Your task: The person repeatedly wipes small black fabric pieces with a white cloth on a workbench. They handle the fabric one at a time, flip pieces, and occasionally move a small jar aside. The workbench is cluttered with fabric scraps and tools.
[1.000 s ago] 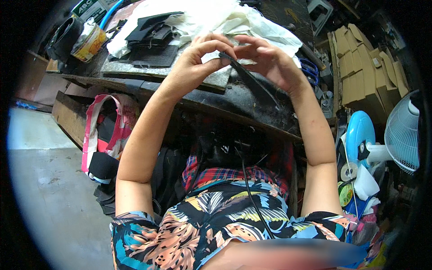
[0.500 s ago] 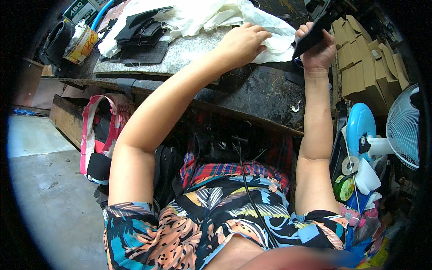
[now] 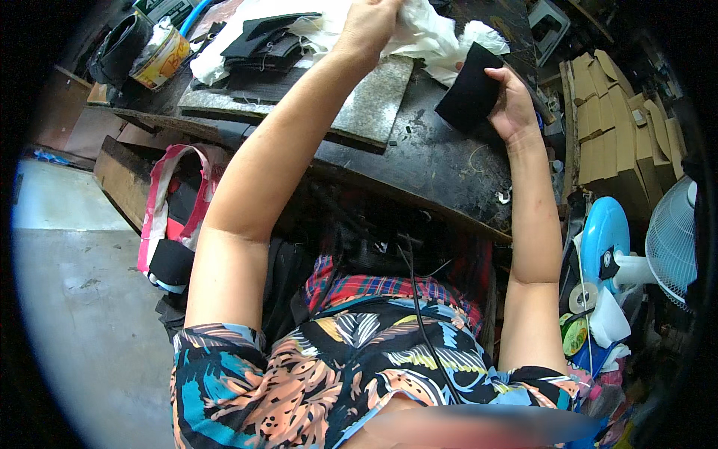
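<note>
Holding one flat black piece (image 3: pixel 471 88)

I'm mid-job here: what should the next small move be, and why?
Perhaps bring the left hand over to the free left edge of the black piece: the right hand grips it only at its right side, while the left, partly out of view, is up by the white cloth.
</note>
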Action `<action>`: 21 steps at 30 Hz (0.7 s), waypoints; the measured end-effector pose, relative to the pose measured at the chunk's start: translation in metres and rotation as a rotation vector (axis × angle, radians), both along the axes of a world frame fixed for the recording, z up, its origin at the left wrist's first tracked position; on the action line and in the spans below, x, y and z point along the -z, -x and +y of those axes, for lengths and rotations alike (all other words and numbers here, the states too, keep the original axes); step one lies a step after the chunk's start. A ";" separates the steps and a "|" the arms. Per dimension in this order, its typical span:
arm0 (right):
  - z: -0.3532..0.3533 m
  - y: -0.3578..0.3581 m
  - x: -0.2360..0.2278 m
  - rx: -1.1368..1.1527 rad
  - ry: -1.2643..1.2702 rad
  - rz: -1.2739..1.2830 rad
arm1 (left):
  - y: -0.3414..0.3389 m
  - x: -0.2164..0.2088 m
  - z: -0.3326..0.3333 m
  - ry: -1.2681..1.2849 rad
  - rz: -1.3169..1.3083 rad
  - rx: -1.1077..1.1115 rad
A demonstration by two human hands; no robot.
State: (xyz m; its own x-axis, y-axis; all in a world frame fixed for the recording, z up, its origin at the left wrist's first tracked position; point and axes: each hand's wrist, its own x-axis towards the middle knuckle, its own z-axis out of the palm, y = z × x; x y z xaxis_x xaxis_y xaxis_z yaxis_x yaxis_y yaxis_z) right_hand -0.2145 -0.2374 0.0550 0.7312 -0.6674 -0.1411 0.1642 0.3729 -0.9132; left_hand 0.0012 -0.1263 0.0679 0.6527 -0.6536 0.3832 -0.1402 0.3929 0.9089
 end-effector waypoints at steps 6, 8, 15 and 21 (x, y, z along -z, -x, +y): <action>-0.007 0.001 0.000 -0.053 -0.007 -0.069 | -0.012 -0.019 0.049 0.184 0.300 0.141; -0.007 0.004 -0.006 0.079 0.078 -0.115 | -0.012 -0.014 0.066 0.169 0.409 0.173; 0.013 0.006 -0.026 -0.598 -0.043 -0.620 | 0.002 0.004 0.103 0.072 0.476 0.234; 0.055 -0.006 -0.013 -0.626 0.080 -0.234 | 0.006 0.007 0.114 0.057 0.414 0.470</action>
